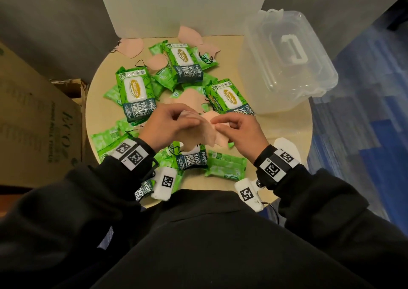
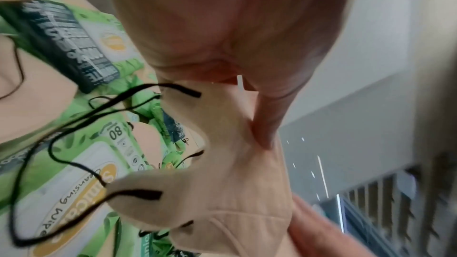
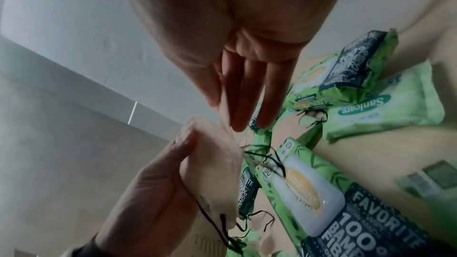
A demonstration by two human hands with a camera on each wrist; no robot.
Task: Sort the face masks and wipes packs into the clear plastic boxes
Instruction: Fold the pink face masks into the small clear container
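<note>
Both hands hold pink face masks (image 1: 206,132) above the round table's middle. My left hand (image 1: 174,121) grips a mask by its top edge; its black ear loops (image 2: 74,130) dangle below. My right hand (image 1: 234,126) pinches the mask (image 3: 223,108) between thumb and fingers. Green wipes packs (image 1: 134,93) lie scattered over the table (image 1: 276,130), with more pink masks (image 1: 132,47) at the back. A clear plastic box (image 1: 284,61) with its lid on stands at the back right.
A white panel (image 1: 183,6) stands upright behind the table. A brown cardboard carton (image 1: 37,123) sits on the floor at the left. Blue patterned carpet (image 1: 364,112) lies to the right. A white mask (image 1: 284,148) lies near my right wrist.
</note>
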